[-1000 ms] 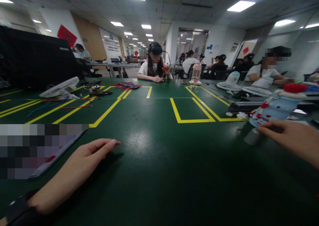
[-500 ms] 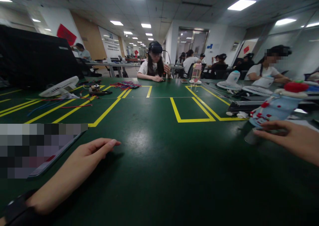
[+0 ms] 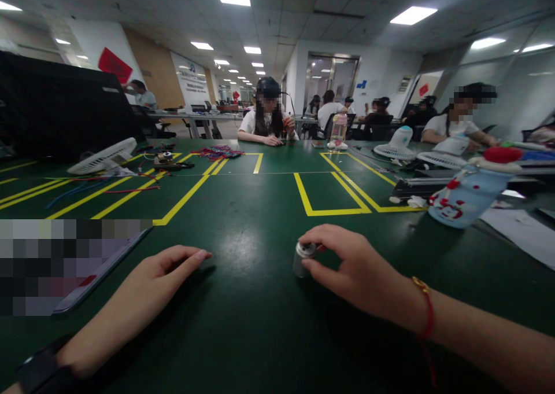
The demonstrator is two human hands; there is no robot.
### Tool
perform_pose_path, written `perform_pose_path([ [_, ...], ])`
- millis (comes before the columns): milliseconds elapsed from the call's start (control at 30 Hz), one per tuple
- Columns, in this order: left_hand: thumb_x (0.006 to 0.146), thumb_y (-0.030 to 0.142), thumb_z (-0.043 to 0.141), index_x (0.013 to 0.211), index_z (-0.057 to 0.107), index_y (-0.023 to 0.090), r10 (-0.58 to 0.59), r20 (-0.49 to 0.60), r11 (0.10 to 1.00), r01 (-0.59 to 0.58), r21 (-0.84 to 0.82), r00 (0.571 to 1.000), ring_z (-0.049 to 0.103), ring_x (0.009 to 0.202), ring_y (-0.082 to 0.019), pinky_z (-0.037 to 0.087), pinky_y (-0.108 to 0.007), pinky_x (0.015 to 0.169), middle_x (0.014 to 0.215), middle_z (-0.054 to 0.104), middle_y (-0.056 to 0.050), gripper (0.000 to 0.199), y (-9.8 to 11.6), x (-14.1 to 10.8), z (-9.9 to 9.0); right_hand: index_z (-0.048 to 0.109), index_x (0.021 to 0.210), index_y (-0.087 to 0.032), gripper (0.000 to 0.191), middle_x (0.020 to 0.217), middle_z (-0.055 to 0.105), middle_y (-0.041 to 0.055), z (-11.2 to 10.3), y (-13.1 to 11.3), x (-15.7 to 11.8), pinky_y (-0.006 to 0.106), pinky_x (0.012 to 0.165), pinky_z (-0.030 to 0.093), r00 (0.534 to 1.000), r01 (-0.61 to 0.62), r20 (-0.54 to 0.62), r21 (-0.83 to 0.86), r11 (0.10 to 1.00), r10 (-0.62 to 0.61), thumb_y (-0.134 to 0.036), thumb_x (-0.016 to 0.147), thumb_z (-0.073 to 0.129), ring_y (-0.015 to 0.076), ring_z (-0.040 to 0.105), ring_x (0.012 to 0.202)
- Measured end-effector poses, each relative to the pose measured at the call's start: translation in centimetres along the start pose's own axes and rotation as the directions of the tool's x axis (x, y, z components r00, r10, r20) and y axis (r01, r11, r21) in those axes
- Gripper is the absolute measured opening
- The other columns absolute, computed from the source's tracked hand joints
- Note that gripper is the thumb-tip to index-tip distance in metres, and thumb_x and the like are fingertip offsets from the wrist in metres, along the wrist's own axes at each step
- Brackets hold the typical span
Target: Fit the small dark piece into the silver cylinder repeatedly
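Note:
My right hand grips a small silver metal cylinder between thumb and fingers. The cylinder has a dark detail on its upper end and is held upright, at or just above the green table. My left hand rests on the table to the left, relaxed, its fingers stretched forward with the thumb alongside and nothing in them. Left of that hand lies a flat device, mostly blurred out. A light blue bottle with a red top stands beyond my right arm.
Yellow tape lines mark the table. A white fan, loose wires and a black monitor or case are at the left. More fans and paper lie right. A person sits opposite, behind a pink-lidded bottle.
My right hand has brought the silver cylinder from beside the blue bottle leftward to the middle of the table. My left hand has stayed almost still.

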State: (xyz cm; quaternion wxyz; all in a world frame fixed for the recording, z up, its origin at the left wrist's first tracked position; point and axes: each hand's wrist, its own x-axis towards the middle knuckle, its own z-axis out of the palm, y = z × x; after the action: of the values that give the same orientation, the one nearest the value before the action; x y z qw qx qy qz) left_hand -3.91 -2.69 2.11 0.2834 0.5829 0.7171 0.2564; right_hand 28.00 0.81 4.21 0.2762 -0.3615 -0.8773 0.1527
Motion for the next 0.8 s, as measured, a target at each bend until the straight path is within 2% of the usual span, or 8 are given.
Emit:
perform_pose_path([
  [167, 0.085, 0.058, 0.047, 0.103, 0.068, 0.028, 0.046, 0.013, 0.998, -0.046, 0.035, 0.999, 0.061, 0.102, -0.028, 0.041, -0.039, 0.09, 0.109, 0.069, -0.004, 0.041, -0.7, 0.4, 0.2, 0.059, 0.104, -0.02, 0.022, 0.103, 0.06, 0.0029, 1.7, -0.5, 0.7, 0.031, 0.086, 0.046, 1.0, -0.011, 0.014, 0.064, 0.998, 0.01, -0.026, 0.083, 0.054, 0.0137, 0.055, 0.094],
  [300, 0.085, 0.055, 0.048, 0.102, 0.068, 0.027, 0.122, -0.021, 0.989, -0.12, 0.085, 0.992, 0.061, 0.097, -0.027, 0.044, -0.038, 0.084, 0.107, 0.068, -0.004, 0.038, 0.2, 0.4, 1.1, 0.058, 0.106, -0.021, 0.024, 0.105, 0.06, 0.0035, 2.2, 0.1, 0.3, 0.032, 0.087, 0.047, 0.999, -0.028, -0.013, 0.124, 0.992, 0.03, -0.026, 0.083, 0.055, 0.0141, 0.055, 0.095],
  [367, 0.086, 0.052, 0.05, 0.102, 0.067, 0.027, 0.241, -0.031, 0.966, -0.237, 0.108, 0.97, 0.06, 0.096, -0.026, 0.045, -0.037, 0.081, 0.106, 0.067, -0.005, 0.034, 1.5, 0.1, 1.9, 0.053, 0.114, -0.022, 0.034, 0.108, 0.059, 0.0043, 2.9, 0.5, 0.1, 0.032, 0.085, 0.049, 0.996, -0.072, -0.046, 0.198, 0.978, 0.082, -0.028, 0.081, 0.058, 0.014, 0.057, 0.094],
  [467, 0.088, 0.044, 0.05, 0.106, 0.065, 0.028, 0.438, 0.026, 0.897, -0.438, 0.063, 0.899, 0.059, 0.095, -0.023, 0.047, -0.033, 0.08, 0.106, 0.065, -0.003, 0.028, 4.6, -0.5, 3.5, 0.044, 0.123, -0.022, 0.053, 0.113, 0.058, 0.0058, 4.1, 1.1, -0.1, 0.032, 0.083, 0.052, 0.982, -0.134, -0.082, 0.341, 0.93, 0.172, -0.033, 0.076, 0.065, 0.0141, 0.059, 0.094],
  [533, 0.089, 0.041, 0.05, 0.108, 0.064, 0.029, 0.518, 0.041, 0.855, -0.519, 0.017, 0.854, 0.059, 0.092, -0.02, 0.047, -0.032, 0.079, 0.105, 0.064, -0.003, 0.026, 7.0, -0.8, 4.6, 0.042, 0.123, -0.022, 0.058, 0.114, 0.057, 0.0062, 4.7, 1.4, -0.2, 0.032, 0.085, 0.052, 0.979, -0.137, -0.084, 0.396, 0.908, 0.184, -0.032, 0.073, 0.069, 0.0147, 0.059, 0.097],
  [667, 0.09, 0.036, 0.05, 0.102, 0.068, 0.026, 0.592, 0.064, 0.806, -0.591, -0.028, 0.804, 0.059, 0.086, -0.019, 0.048, -0.032, 0.074, 0.096, 0.064, -0.003, 0.024, 10.1, -0.3, 6.3, 0.043, 0.121, -0.022, 0.055, 0.115, 0.058, 0.0064, 5.0, 1.5, -0.2, 0.033, 0.086, 0.052, 0.982, -0.142, -0.048, 0.462, 0.875, 0.185, -0.028, 0.073, 0.07, 0.0149, 0.059, 0.099],
  [800, 0.088, 0.03, 0.054, 0.089, 0.072, 0.025, 0.62, 0.054, 0.784, -0.62, -0.017, 0.782, 0.059, 0.086, -0.019, 0.047, -0.033, 0.077, 0.092, 0.065, -0.003, 0.019, 10.5, 0.5, 6.8, 0.04, 0.126, -0.023, 0.066, 0.109, 0.062, 0.0049, 4.7, 1.3, -0.1, 0.035, 0.086, 0.052, 0.971, -0.197, -0.026, 0.475, 0.858, 0.238, -0.031, 0.07, 0.074, 0.0151, 0.061, 0.095],
])
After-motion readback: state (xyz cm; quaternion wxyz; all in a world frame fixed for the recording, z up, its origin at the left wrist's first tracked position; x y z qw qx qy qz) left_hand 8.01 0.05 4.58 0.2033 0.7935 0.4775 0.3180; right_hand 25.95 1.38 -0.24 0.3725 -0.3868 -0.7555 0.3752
